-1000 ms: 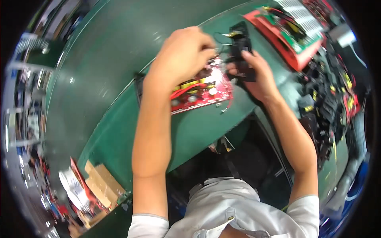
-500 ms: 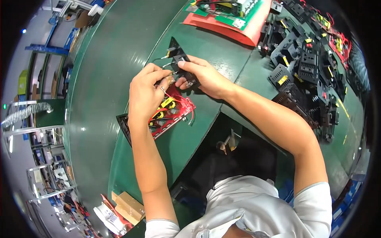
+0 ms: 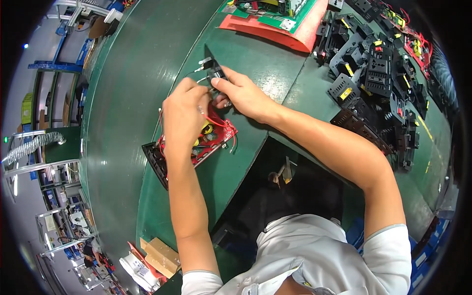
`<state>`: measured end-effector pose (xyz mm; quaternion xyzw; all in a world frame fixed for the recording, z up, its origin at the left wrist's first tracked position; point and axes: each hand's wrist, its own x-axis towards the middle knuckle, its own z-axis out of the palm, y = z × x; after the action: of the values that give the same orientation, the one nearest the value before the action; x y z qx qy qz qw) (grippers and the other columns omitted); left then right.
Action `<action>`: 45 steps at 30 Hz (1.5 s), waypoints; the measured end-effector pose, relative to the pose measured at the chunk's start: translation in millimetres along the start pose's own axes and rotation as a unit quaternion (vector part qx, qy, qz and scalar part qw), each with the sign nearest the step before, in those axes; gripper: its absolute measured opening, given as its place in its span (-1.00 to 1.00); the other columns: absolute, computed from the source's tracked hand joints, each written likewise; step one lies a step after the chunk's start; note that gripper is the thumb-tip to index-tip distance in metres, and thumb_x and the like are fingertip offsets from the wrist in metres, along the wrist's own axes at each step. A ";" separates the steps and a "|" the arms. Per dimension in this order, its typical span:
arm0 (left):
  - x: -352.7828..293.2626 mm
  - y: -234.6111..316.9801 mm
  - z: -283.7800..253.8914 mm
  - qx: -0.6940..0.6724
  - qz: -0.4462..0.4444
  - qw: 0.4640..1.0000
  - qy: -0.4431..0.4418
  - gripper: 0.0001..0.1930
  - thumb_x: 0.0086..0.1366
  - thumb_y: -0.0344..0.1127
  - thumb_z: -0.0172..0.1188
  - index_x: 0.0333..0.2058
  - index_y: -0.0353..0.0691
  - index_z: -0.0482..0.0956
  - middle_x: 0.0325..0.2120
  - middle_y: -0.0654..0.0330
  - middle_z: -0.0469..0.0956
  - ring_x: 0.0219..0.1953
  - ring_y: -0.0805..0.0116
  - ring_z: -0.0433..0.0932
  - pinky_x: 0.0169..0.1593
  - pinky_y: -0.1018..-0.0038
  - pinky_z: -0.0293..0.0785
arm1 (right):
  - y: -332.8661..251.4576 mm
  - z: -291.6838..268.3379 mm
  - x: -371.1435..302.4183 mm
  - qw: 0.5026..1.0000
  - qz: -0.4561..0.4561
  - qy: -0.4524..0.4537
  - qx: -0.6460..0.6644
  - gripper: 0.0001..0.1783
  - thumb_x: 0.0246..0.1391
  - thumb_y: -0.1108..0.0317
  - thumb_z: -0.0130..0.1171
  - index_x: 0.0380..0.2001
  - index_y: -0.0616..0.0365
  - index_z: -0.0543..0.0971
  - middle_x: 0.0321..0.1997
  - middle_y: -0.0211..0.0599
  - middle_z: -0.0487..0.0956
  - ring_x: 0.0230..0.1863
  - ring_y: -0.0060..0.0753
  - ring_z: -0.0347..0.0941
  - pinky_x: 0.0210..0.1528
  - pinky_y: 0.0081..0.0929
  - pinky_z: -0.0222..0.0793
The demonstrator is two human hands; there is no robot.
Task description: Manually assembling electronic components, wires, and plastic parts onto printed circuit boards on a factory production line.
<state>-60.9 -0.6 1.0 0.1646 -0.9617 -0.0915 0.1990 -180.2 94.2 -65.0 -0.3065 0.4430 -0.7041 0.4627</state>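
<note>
Above the surface (image 3: 123, 108): panel (image 3: 214, 69), tilted, more edge-on than half a second ago.
Right grip (image 3: 248, 98): grasping the panel, thumb on its face.
Left grip (image 3: 182, 110): fingers bunched close by the panel; cannot tell whether grasping anything.
Board (image 3: 216, 140): resting beneath the hands, partly hidden.
Gap between hands: closed since a second ago; work seems centred on the panel.

Black panel (image 3: 215, 70) held over green table (image 3: 263, 61), near red circuit board (image 3: 216, 140).
Right hand (image 3: 243, 96) grips the black panel, thumb on its face. Left hand (image 3: 182, 110) has fingers curled close beside it; contact hidden. The red circuit board, partly behind the left forearm (image 3: 189, 211), carries red wires (image 3: 215, 119). Black housings (image 3: 378, 78) lie piled at right; a green board (image 3: 268, 20) sits on a red sheet (image 3: 268, 37).
</note>
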 end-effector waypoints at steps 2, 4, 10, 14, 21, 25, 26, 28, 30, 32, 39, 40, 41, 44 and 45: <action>-0.1 3.5 2.4 -0.019 0.011 1.000 0.004 -0.91 0.09 -0.55 0.21 -0.39 -0.30 0.61 -0.44 0.06 0.49 -0.40 0.01 0.55 -0.30 0.22 0.46 | 5.0 1.1 -1.8 1.000 -0.007 -0.002 -0.007 -0.56 0.37 0.24 -0.05 0.23 0.19 0.35 -0.19 -0.42 0.51 -0.30 -0.66 0.44 -0.21 -0.59 0.49; -4.6 0.0 -5.2 -0.033 0.000 0.999 0.005 -0.91 0.11 -0.53 0.21 -0.37 -0.28 0.62 -0.42 0.05 0.48 -0.38 0.00 0.55 -0.28 0.21 0.45 | -5.4 7.6 -5.0 1.000 -0.005 0.004 -0.021 -0.58 0.36 0.27 -0.07 0.21 0.19 0.35 -0.20 -0.43 0.51 -0.29 -0.64 0.44 -0.21 -0.60 0.48; -18.9 -7.0 -40.5 -0.051 -0.082 0.993 -0.066 -0.59 0.05 -0.50 0.36 -0.05 -0.15 0.61 -0.28 0.12 0.52 -0.20 0.12 0.54 -0.10 0.30 0.46 | 4.5 9.3 -14.6 0.995 0.071 0.012 0.075 -0.42 0.38 0.14 -0.02 0.37 0.05 0.19 -0.19 -0.33 0.56 -0.31 -0.57 0.53 -0.23 -0.62 0.48; -20.7 -32.9 -51.8 -0.207 -0.176 0.955 -0.121 -0.56 0.05 -0.59 0.32 -0.03 -0.23 0.60 -0.38 0.21 0.51 -0.30 0.44 0.48 -0.13 0.43 0.46 | 16.4 4.8 -9.3 0.997 0.021 0.012 0.076 -0.63 0.37 0.15 -0.01 0.11 0.09 0.37 -0.24 -0.29 0.60 -0.33 -0.57 0.55 -0.24 -0.62 0.48; -18.5 -50.9 -54.5 -0.134 -0.197 0.953 -0.186 -0.65 0.04 -0.45 0.37 -0.13 -0.30 0.63 -0.34 0.10 0.61 -0.27 0.30 0.56 -0.09 0.35 0.51 | 4.9 -0.8 -2.8 0.995 0.023 -0.007 0.100 -0.59 0.36 0.27 -0.01 0.18 0.24 0.33 -0.12 -0.22 0.54 -0.18 -0.39 0.58 -0.10 -0.48 0.55; -17.3 -53.6 -52.9 -0.083 -0.192 0.956 -0.207 -0.71 0.08 -0.42 0.35 -0.19 -0.37 0.63 -0.31 0.09 0.64 -0.26 0.30 0.60 -0.10 0.36 0.53 | 8.0 -0.4 -3.2 0.995 0.026 -0.013 0.100 -0.60 0.36 0.25 -0.01 0.16 0.23 0.34 -0.08 -0.23 0.52 -0.15 -0.37 0.58 -0.08 -0.44 0.54; -18.1 -55.8 -51.0 -0.098 -0.203 0.953 -0.203 -0.72 0.10 -0.42 0.33 -0.18 -0.37 0.63 -0.31 0.09 0.64 -0.25 0.29 0.61 -0.09 0.36 0.53 | 8.6 -0.2 -3.4 0.994 0.027 -0.011 0.105 -0.61 0.36 0.25 -0.01 0.15 0.23 0.35 -0.08 -0.23 0.52 -0.15 -0.37 0.58 -0.07 -0.44 0.54; -18.6 -52.4 -54.5 -0.141 -0.204 0.943 -0.223 -0.71 0.13 -0.46 0.26 -0.14 -0.37 0.61 -0.27 0.08 0.65 -0.21 0.27 0.62 -0.04 0.37 0.52 | 9.2 0.1 -4.6 0.994 0.029 -0.009 0.108 -0.62 0.36 0.24 -0.01 0.12 0.22 0.36 -0.08 -0.23 0.52 -0.15 -0.37 0.58 -0.07 -0.44 0.54; -22.7 -56.6 -50.6 -0.197 -0.196 0.934 -0.222 -0.70 0.16 -0.46 0.23 -0.10 -0.38 0.60 -0.25 0.08 0.65 -0.19 0.27 0.62 -0.02 0.37 0.52 | 9.1 -0.7 -4.5 0.993 0.035 -0.010 0.114 -0.62 0.36 0.24 -0.01 0.12 0.22 0.36 -0.08 -0.23 0.53 -0.15 -0.37 0.58 -0.07 -0.44 0.54; -24.6 -61.8 -51.2 -0.217 -0.156 0.937 -0.225 -0.67 0.22 -0.44 0.15 -0.03 -0.39 0.57 -0.20 0.11 0.64 -0.13 0.32 0.61 0.03 0.37 0.50 | 10.2 -1.4 -5.1 0.991 0.033 -0.014 0.126 -0.63 0.37 0.23 -0.01 0.11 0.22 0.37 -0.09 -0.23 0.54 -0.16 -0.38 0.58 -0.08 -0.45 0.54; -25.2 -56.7 -51.5 -0.184 -0.151 0.953 -0.189 -0.68 0.11 -0.38 0.30 -0.13 -0.31 0.64 -0.30 0.21 0.56 -0.26 0.36 0.51 -0.11 0.38 0.47 | 9.0 -2.8 -3.7 0.989 0.048 -0.007 0.138 -0.60 0.36 0.26 0.02 0.15 0.22 0.36 -0.09 -0.22 0.53 -0.17 -0.36 0.59 -0.10 -0.44 0.57; -23.5 -55.6 -49.5 -0.120 -0.139 0.968 -0.171 -0.71 0.07 -0.37 0.35 -0.19 -0.28 0.65 -0.34 0.20 0.51 -0.28 0.35 0.49 -0.16 0.39 0.46 | 8.9 -2.3 -3.7 0.989 0.048 -0.006 0.138 -0.60 0.36 0.26 0.02 0.15 0.22 0.36 -0.09 -0.22 0.53 -0.17 -0.36 0.59 -0.10 -0.44 0.57; -22.5 -53.2 -46.8 -0.120 -0.139 0.968 -0.172 -0.71 0.07 -0.37 0.35 -0.19 -0.28 0.65 -0.34 0.20 0.51 -0.28 0.35 0.49 -0.16 0.39 0.46 | 9.0 -1.7 -3.5 0.989 0.046 -0.008 0.141 -0.60 0.35 0.26 0.02 0.16 0.22 0.35 -0.10 -0.22 0.52 -0.16 -0.36 0.60 -0.10 -0.44 0.57; -18.5 -45.0 -40.4 -0.075 -0.154 0.972 -0.159 -0.73 0.09 -0.38 0.34 -0.21 -0.30 0.63 -0.38 0.13 0.52 -0.34 0.29 0.51 -0.18 0.38 0.47 | 8.2 -2.4 -2.9 0.988 0.048 -0.008 0.148 -0.60 0.35 0.26 0.02 0.15 0.22 0.35 -0.11 -0.23 0.51 -0.16 -0.34 0.60 -0.10 -0.44 0.58; -17.9 -43.7 -41.3 -0.077 -0.152 0.972 -0.161 -0.73 0.09 -0.38 0.34 -0.21 -0.30 0.63 -0.38 0.13 0.52 -0.34 0.29 0.51 -0.18 0.38 0.47 | 7.8 -3.0 -2.8 0.987 0.050 -0.007 0.153 -0.60 0.35 0.26 0.02 0.15 0.23 0.35 -0.12 -0.23 0.51 -0.16 -0.34 0.60 -0.09 -0.43 0.58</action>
<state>-16.1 -39.4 21.5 0.2763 -0.9349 -0.2194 0.0372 -178.6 96.5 -73.3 -0.2145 0.3413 -0.7377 0.5416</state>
